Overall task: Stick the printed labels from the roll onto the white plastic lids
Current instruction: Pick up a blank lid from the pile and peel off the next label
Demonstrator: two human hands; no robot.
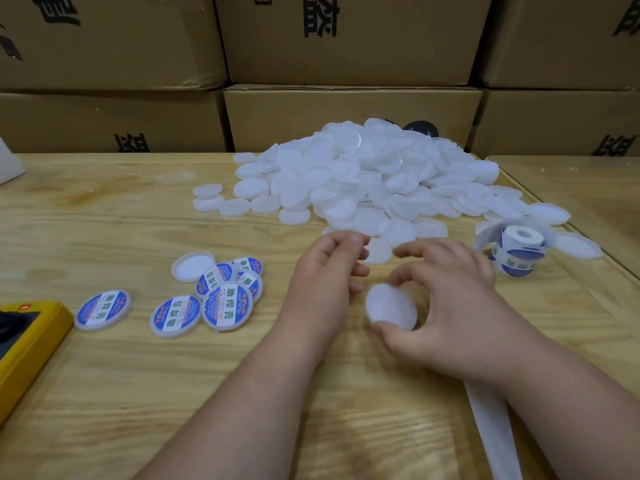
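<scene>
Holding a blank lid (391, 304): head view shows the right hand (450, 306) pinching it between thumb and curled fingers, just above the wooden table (138, 393). Left hand (325, 282) sits beside it, fingers loosely curled, gripping nothing that I can make out; no label visible on either hand. Label roll (517, 252) stands to the right, near the edge of the unlabelled lid pile (363, 178), a loose strip of backing curling off it. Finished lids (207, 296) with blue labels lie in a cluster to the left, one lid (193, 266) among them lying blank. Yellow device (24, 337) at far left edge.

Step, as I read it: fresh lid picked, label not yet peeled. Next move needs a reach right to the roll, peeling one label cleanly, then centring it on the lid face.
</scene>
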